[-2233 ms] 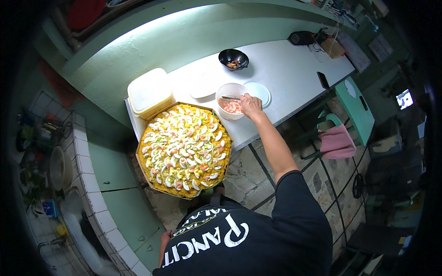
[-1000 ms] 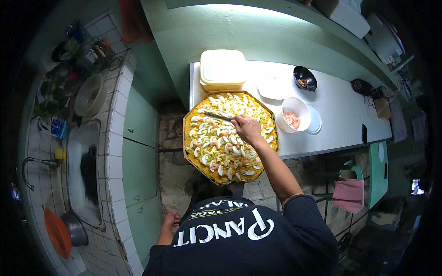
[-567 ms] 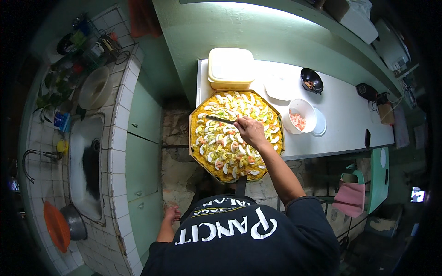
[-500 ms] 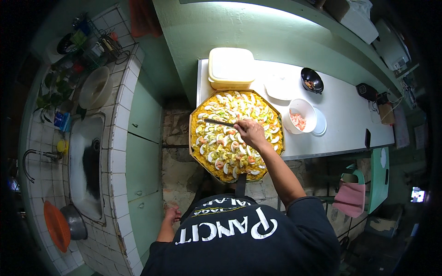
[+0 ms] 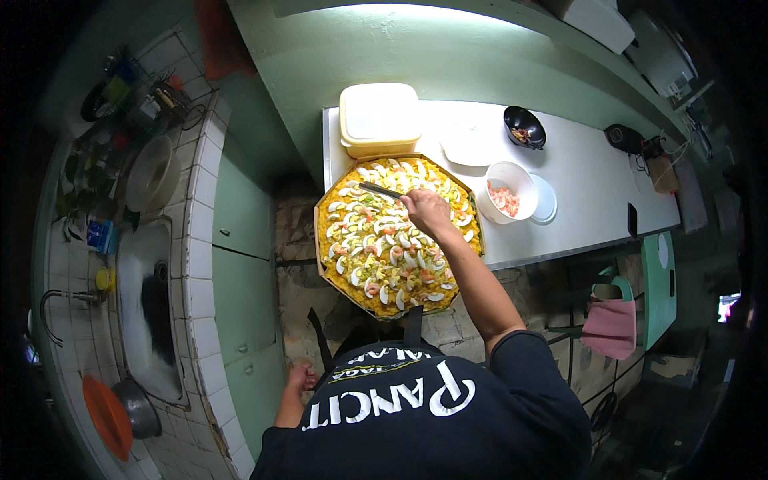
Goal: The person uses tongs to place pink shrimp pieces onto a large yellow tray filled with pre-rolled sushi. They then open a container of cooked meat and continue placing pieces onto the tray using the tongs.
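Note:
My right hand (image 5: pixel 428 212) is closed around a slim black utensil (image 5: pixel 381 190), whose far end points left just over the food. Under it lies a big octagonal tray (image 5: pixel 318 240) filled with yellow-orange noodles (image 5: pixel 352 276). Egg slices (image 5: pixel 383 295), shrimp (image 5: pixel 371 286) and chopped green bits are spread over the top. My left hand (image 5: pixel 302 376) hangs low beside my body, its fingers curled and nothing seen in them. The exact kind of the utensil is too small to tell.
On the white table (image 5: pixel 576 216) stand a lidded yellow tub (image 5: pixel 380 120), a white lid or dish (image 5: pixel 466 148), a black bowl (image 5: pixel 525 128), a white tub with pink pieces (image 5: pixel 512 192) and a pale blue lid (image 5: pixel 545 200). Left is a tiled counter with a sink (image 5: pixel 144 312).
The whole view has shifted slightly, so the table and tray appear a little further left. My right hand with the utensil has moved toward the far part of the tray.

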`<state>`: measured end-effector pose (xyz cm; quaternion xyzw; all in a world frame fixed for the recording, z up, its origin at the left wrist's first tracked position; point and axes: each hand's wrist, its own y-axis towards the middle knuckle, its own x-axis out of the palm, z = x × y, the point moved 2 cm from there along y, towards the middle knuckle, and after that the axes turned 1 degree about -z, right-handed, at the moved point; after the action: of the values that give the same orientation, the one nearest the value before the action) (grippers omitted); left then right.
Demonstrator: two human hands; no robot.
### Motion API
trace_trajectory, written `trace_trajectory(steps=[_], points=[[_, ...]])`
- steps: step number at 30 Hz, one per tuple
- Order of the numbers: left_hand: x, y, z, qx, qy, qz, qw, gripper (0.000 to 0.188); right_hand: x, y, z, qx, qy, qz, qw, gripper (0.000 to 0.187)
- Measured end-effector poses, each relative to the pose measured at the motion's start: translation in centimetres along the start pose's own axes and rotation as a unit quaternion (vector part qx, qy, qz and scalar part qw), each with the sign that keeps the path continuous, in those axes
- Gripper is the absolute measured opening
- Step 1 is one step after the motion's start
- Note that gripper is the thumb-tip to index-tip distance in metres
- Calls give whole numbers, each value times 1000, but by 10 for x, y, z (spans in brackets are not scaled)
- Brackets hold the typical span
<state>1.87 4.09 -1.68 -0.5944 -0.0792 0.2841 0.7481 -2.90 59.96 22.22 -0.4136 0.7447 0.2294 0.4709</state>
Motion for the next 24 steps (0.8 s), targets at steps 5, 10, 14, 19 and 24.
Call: trace_trajectory(steps=[5,10,14,19,24], points=[[3,12,-14,-7,-55,-7,998,31,4,4,-5,-30,8,28,999,28],[0,32,-32,-16,-110,-23,994,30,1,-8,1,5,18,25,1000,29],[5,52,-53,-41,-205,-3,978,29,-43,-22,21,18,141,115,983,25],[-7,48,-21,-43,-89,1,995,30,-126,-67,162,140,90,311,936,27],[-22,57,0,-39,-59,-17,997,33,-136,-63,218,290,-58,109,949,28]])
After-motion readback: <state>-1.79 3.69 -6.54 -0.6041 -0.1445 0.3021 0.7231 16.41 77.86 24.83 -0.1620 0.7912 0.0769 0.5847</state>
